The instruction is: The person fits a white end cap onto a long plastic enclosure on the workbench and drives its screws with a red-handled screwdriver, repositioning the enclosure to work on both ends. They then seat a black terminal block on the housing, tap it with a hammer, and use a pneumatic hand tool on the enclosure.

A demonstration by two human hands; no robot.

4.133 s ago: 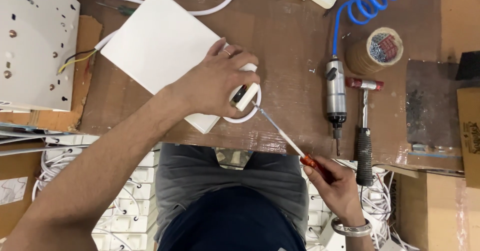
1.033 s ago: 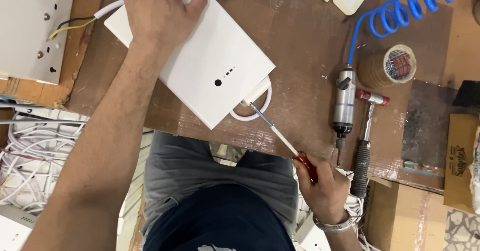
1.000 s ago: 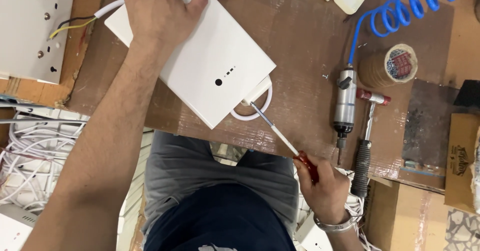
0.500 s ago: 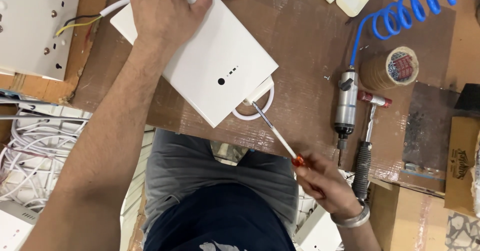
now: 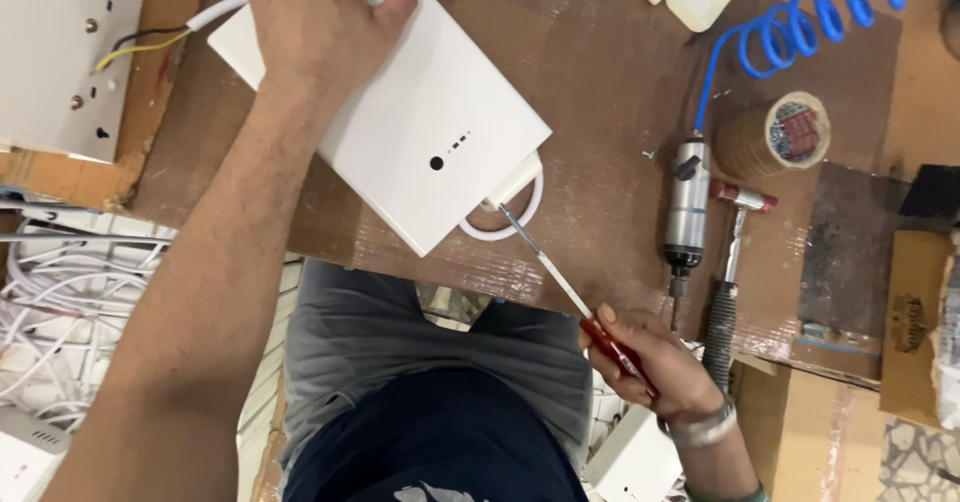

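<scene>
The flat white rectangular plastic casing (image 5: 400, 132) lies on the brown bench (image 5: 600, 92), face up, with a small dark round hole and a row of tiny marks showing. The left hand (image 5: 315, 22) presses flat on the casing's far corner, fingers spread over its top edge rather than curled round anything. About four seconds ago that hand covered the near corner by the white cable loop (image 5: 505, 224); it has since slid to the far end, and the casing has been turned so its marked face shows. That leaves the near corner bare.

The right hand (image 5: 650, 372) is closed round the red handle of the slim red-handled screwdriver (image 5: 575, 302), off the near edge of the bench. The shaft runs up to the casing's near corner, its tip at the small white tab where the cable loop comes out. In the last half second the hand has shifted only slightly.

Right of the casing lie a grey pneumatic driver (image 5: 688, 202) on a blue coiled hose (image 5: 800, 32), a black-gripped hammer (image 5: 725, 292) and a roll of brown tape (image 5: 785, 132).
</scene>
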